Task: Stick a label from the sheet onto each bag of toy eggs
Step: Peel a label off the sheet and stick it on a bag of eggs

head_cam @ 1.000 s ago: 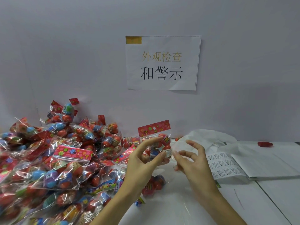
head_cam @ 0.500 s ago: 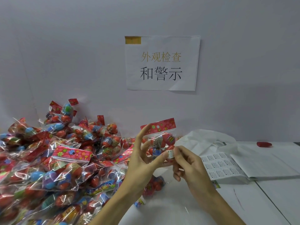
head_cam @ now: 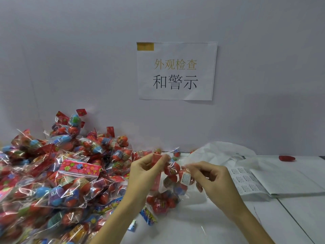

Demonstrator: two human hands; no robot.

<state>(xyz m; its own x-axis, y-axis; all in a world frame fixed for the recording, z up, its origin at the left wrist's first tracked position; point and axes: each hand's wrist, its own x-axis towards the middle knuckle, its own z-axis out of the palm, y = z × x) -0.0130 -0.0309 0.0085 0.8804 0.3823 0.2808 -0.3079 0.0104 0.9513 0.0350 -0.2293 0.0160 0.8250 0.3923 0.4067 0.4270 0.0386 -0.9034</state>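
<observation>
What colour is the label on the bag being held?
White with black print; the label shows in the head view, the only one.

Both bare forearms are reaching up from the bottom edge and angling toward each other. The left hand is curling its fingers, thumb meeting fingertips in a pinch at its upper right. The right hand, just beside it, is bending its fingers inward, thumb and forefinger pinching toward the left hand.

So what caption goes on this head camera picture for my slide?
Both hands, left and right, hold a bag bearing a label, beside a pile.
</observation>
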